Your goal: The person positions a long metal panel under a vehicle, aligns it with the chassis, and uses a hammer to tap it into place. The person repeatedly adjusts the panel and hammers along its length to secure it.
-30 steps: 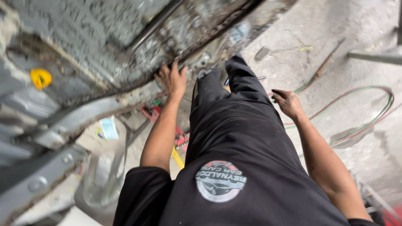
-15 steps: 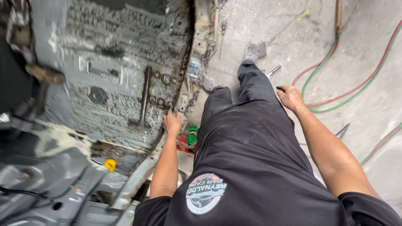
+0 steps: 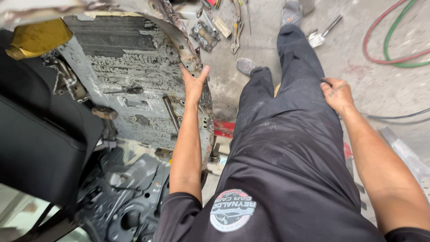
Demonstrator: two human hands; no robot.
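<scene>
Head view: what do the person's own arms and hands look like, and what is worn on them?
Both hands, left hand and right hand, are bare, with no gloves. The forearms are uncovered; short black sleeves end above the elbows. A small dark mark shows on the right hand's back.

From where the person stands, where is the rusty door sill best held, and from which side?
Probably at the bent upper stretch of the door sill, where the left hand already lies flat. Come from the outer, floor side: the edge there looks jagged and rusty, so palm pressure seems safer than curling fingers around it.
</scene>
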